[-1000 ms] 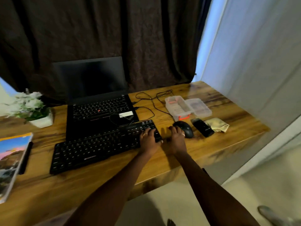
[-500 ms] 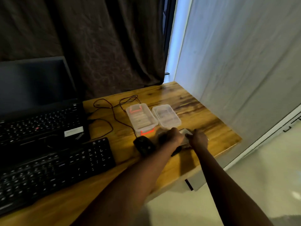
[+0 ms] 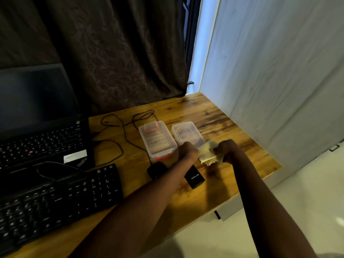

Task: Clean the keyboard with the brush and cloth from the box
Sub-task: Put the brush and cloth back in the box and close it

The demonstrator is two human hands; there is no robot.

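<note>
Together, left hand and right hand are gripping the pale cloth with curled fingers, over the wooden desk, just beside the clear box (its lid lying alongside), keyboard sitting well left.

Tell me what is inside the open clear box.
Pale ribbed shapes show in the box, too blurred to name; the orange latch covers part of its near end. The cloth is outside, gripped by the left hand and right hand.
</note>
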